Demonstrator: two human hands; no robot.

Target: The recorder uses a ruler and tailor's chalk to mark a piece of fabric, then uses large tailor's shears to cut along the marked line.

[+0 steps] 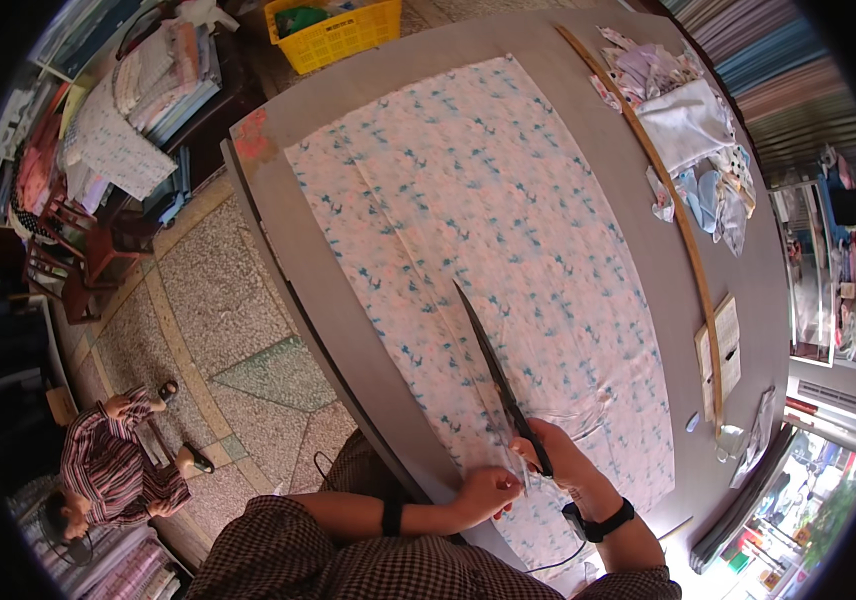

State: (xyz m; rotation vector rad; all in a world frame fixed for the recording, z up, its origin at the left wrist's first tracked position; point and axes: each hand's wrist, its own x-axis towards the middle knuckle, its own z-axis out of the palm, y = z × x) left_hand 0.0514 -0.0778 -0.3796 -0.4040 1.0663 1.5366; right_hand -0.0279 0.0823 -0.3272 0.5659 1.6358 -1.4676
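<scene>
A length of floral fabric (488,217), pale pink with blue sprigs, lies spread over the grey table (308,225), with a long crease along it and wrinkles near my right hand. My right hand (559,450) grips a pair of long dark fabric shears (499,375) by the handles; the blades look nearly together and point away from me over the cloth. Just left of it, my left hand (489,493) is at the near left edge of the fabric, its fingers bent together. Whether it pinches the cloth is unclear, as the hand is slightly blurred.
A long wooden ruler (660,169) lies along the table's right side, beside fabric scraps (687,124) and an open notebook (728,349). A yellow plastic crate (338,34) stands beyond the far edge. A person in striped clothes (117,465) sits at the left, near wooden chairs (113,247).
</scene>
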